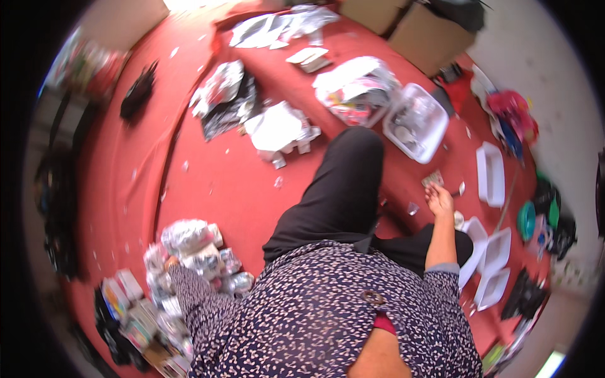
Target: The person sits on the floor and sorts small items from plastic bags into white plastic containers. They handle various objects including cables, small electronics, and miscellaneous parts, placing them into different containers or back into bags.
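Right hand, right of centre, narrow, pinched small flat brown-grey patterned piece at its upper end. Left hand, lower left, nearer silvery-white plastic-wrapped packs, most lying rightward; its grip couldn't be told.

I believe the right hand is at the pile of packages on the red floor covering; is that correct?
Not the right hand: the head view shows the left hand at the pile of packages on the red floor covering.
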The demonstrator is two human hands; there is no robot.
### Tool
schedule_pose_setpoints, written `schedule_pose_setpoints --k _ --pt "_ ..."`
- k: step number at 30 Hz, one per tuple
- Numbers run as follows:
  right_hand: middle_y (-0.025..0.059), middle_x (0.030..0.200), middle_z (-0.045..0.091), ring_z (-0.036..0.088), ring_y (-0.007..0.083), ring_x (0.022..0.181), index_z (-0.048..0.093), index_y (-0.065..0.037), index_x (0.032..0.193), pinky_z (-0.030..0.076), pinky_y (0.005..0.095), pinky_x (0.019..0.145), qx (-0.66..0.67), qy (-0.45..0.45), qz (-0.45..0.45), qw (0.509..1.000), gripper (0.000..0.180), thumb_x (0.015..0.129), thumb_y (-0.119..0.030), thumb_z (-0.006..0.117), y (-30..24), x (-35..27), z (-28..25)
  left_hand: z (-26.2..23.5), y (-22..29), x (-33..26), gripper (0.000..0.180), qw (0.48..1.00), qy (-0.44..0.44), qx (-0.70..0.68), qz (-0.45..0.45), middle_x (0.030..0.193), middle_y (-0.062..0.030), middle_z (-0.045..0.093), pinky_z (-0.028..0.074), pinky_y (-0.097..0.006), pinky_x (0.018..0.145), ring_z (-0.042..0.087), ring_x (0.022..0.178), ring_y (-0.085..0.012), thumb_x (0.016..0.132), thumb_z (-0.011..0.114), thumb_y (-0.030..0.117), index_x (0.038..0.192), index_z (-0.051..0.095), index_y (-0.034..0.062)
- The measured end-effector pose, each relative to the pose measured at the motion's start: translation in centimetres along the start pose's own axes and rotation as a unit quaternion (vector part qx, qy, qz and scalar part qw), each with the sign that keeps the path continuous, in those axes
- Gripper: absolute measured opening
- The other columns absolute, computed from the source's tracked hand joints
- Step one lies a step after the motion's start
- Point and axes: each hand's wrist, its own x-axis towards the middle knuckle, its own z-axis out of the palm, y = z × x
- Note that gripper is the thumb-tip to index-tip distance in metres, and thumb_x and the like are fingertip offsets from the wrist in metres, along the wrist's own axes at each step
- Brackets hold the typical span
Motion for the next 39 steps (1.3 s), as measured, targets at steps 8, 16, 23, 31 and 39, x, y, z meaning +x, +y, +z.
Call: schedule_pose_setpoints --k 8,16,23,31,39 --pt "0.0061 0.075 0.062 0.058 0.0136 0.061 0.057 -0.005 0.090 0.045 0.0255 0.053 0.011 0.011 -0.084 0.996 0.018 0.078 -0.018 0.053 -1.2 -5.0 1.5 -3.3 19.9 1.9 0.028 0.936 -0.070 -0.301 0.170 0.066 -0.0051 0.054 0.044 -0.027 0.054 0.052 0.059 -0.0143 0.076 0.058 0.017 0.100 0.056 0.0032" --pt "0.0071 0.074 0.062 0.058 0.0135 0.060 0.057 -0.003 0.089 0.046 0.0243 0.052 0.023 0.003 -0.116 0.993 0.018 0.079 -0.016 0.051 -2.1 -6.4 3.0 -0.5 37.6 -10.5 0.032 0.913 -0.199 -0.204 0.293 0.080 -0.0075 0.061 0.044 -0.028 0.057 0.059 0.070 -0.0178 0.077 0.053 0.020 0.102 0.055 0.0008" --pt "0.0071 0.073 0.061 0.058 0.0129 0.060 0.056 -0.003 0.088 0.046 0.0233 0.051 0.021 0.002 -0.120 0.993 0.016 0.079 -0.014 0.049 -1.9 -6.6 4.7 2.9 49.8 -24.3 0.025 0.730 -0.171 -0.144 0.646 0.076 -0.0112 0.061 0.046 -0.026 0.061 0.058 0.067 -0.0143 0.079 0.050 0.016 0.094 0.056 -0.0024" --pt "0.0061 0.072 0.060 0.056 0.0101 0.058 0.054 -0.003 0.087 0.045 0.0203 0.051 0.009 -0.018 -0.141 0.990 0.015 0.079 -0.013 0.047 -2.7 -8.6 6.3 5.3 55.7 -34.8 0.024 0.723 -0.175 -0.094 0.662 0.077 -0.0127 0.063 0.048 -0.025 0.061 0.062 0.069 -0.0160 0.079 0.045 0.011 0.093 0.057 -0.0039" --pt "0.0052 0.071 0.060 0.056 0.0089 0.057 0.055 -0.003 0.087 0.044 0.0187 0.051 -0.004 -0.044 -0.150 0.988 0.013 0.081 -0.012 0.048 -3.2 -9.5 8.2 7.4 58.5 -32.0 0.021 0.754 -0.207 -0.313 0.539 0.076 -0.0100 0.063 0.045 -0.021 0.055 0.060 0.067 -0.0132 0.073 0.054 0.008 0.091 0.060 -0.0016"
